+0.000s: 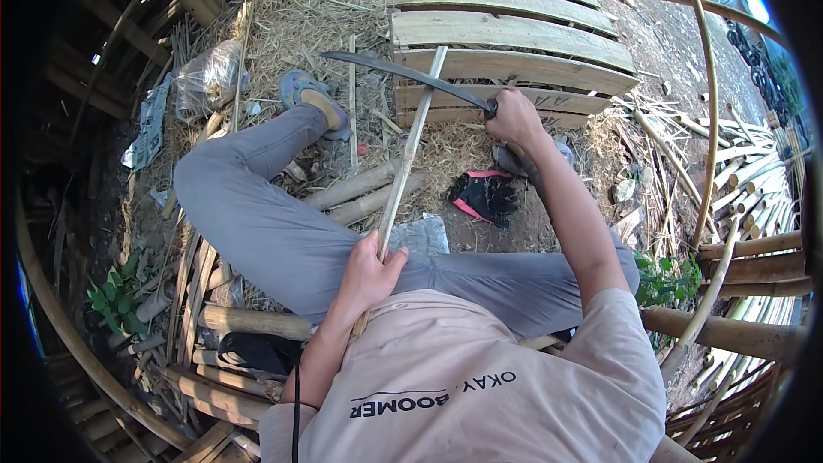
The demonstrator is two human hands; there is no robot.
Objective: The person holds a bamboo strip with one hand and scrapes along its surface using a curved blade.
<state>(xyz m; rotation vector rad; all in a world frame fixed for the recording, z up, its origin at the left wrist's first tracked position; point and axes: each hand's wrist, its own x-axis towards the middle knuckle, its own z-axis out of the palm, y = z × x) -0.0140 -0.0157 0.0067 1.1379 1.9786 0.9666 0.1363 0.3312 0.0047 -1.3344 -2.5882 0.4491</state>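
Observation:
My left hand (370,273) is closed round the lower part of a long, narrow bamboo strip (405,171), just above my lap. The strip slants up and away, its far end lying over the front of a slatted wooden crate (514,60). In my right hand (515,117) I grip the dark handle of a machete (386,66). Its long curved blade points left and crosses the strip near the far end; whether the edge touches the wood I cannot tell. The strip's near end runs past my left hand toward my waist.
Bamboo poles (369,193) and straw lie on the ground between my legs, with a black and pink cloth item (484,197) beside them. A clear plastic bag (208,81) sits at the left. Stacked bamboo pieces (759,184) fill the right, behind a bent upright pole (710,94).

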